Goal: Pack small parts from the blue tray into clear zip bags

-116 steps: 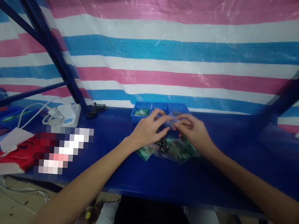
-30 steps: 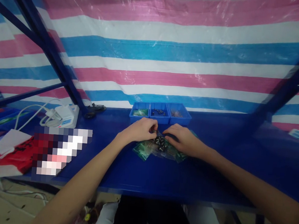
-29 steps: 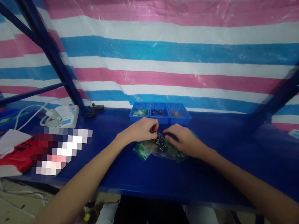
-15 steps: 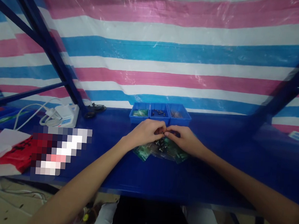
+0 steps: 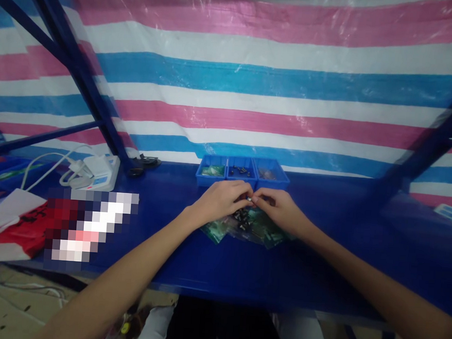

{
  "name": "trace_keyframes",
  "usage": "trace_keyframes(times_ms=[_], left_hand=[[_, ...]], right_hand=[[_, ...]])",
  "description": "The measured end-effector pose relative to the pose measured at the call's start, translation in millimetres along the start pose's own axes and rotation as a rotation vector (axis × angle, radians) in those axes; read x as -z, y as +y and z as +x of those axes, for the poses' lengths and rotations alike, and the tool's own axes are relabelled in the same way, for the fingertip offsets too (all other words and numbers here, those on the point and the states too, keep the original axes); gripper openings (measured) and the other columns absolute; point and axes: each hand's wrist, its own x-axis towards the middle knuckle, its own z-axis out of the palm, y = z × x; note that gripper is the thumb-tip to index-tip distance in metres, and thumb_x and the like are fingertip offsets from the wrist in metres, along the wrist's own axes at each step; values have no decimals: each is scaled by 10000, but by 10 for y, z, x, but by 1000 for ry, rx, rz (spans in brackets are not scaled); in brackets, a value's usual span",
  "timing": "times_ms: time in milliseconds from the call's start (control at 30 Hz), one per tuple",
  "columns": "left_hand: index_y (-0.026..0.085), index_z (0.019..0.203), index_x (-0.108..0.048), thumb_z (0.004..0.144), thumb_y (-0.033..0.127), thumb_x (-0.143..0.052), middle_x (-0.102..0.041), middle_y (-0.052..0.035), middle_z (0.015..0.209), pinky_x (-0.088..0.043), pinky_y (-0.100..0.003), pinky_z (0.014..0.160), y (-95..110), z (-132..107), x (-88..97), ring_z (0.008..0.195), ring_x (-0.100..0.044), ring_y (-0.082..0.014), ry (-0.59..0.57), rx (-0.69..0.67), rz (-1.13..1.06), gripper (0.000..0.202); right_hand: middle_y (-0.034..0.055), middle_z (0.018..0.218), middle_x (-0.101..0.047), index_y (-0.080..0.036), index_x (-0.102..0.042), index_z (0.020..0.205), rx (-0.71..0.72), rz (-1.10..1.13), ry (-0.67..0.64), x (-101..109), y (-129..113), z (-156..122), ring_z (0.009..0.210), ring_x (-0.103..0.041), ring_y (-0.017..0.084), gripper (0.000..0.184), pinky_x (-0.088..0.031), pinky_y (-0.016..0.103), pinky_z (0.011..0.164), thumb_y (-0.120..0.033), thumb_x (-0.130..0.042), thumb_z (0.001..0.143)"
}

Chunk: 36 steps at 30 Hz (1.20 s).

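Fingertip to fingertip, my left hand (image 5: 224,198) and my right hand (image 5: 275,206) are both closed in a pinch on a small metal piece (image 5: 249,199), which looks like a screw but is mostly covered by the fingers. Right below them, a pile of small black and silver screws (image 5: 242,220) lies on clear plastic. Green-tinted plastic bags (image 5: 216,230) spread out to the left of the pile, and more green bags (image 5: 273,235) lie on its right, partly under my right hand.
Behind my hands stand three joined blue bins: green bags in the left bin (image 5: 210,181), dark screws in the middle bin (image 5: 240,180), brownish small parts in the right bin (image 5: 273,184). A white power strip (image 5: 107,176) and red bag (image 5: 36,228) lie left on the blue table (image 5: 187,275).
The fingertips have shifted slightly, and a bright bit of the small piece now shows between them. The view has tilted a little; the bins and the pile stay put.
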Motion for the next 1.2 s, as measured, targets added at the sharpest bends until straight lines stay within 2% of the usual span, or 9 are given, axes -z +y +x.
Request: trace_keyframes(times_ms=[200, 333, 500, 667, 833, 1100, 1200], left_hand=[[184, 1027, -604, 1000, 278, -564, -665, -23, 963, -457, -258, 729, -6, -6, -8, 857, -634, -152, 28, -6, 23, 106], [179, 1004, -604, 1000, 277, -556, -664, -24, 936, -460, -263, 711, 1, -13, -36, 834, -634, -151, 38, -23, 49, 109], [182, 1049, -594, 986, 285, -582, -665, -29, 979, -480, -277, 749, 1, -20, -70, 891, -640, -165, 60, -12, 69, 122], [184, 1085, -596, 1016, 314, -540, -663, -38, 998, -493, -286, 768, -2, -19, -69, 911, -643, -168, 78, -3, 84, 158], [181, 1125, -595, 1030, 290, -512, -672, -49, 1049, -506, -289, 797, 14, -16, -51, 936, -652, -168, 83, -6, 87, 167], [182, 1158, -609, 1044, 245, -470, -696, -52, 1073, -528, -302, 833, 1, -11, -52, 960, -670, -167, 74, -20, 41, 191], [185, 1178, -613, 1046, 247, -464, -702, -61, 1088, -537, -320, 848, -6, -8, -53, 975, -675, -179, 82, -26, 34, 209]], right_hand=[[17, 813, -721, -190, -701, 913, -7, -43, 30, -10, -68, -7, 676, -585, 151, 268, -406, 272, 626, -416, -563, 953], [21, 789, -726, -191, -706, 884, -12, -60, 46, -25, -102, -6, 650, -589, 154, 280, -403, 271, 605, -438, -588, 938], [15, 757, -712, -192, -698, 857, -28, -42, 60, -18, -97, -3, 640, -587, 156, 267, -402, 272, 602, -404, -564, 949], [7, 700, -675, -196, -694, 831, 23, -147, 99, -6, -78, 0, 613, -554, 156, 299, -374, 283, 593, -364, -494, 978], [22, 789, -725, -203, -707, 901, 60, -225, 163, -18, -31, 4, 669, -598, 167, 202, -391, 286, 621, -307, -541, 946], [19, 852, -749, -204, -708, 949, 8, -89, 34, 8, -19, -2, 700, -623, 169, 176, -422, 287, 641, -301, -561, 943], [19, 832, -744, -202, -711, 932, -20, -36, 22, 18, -21, -1, 705, -632, 170, 183, -432, 287, 644, -315, -567, 941]])
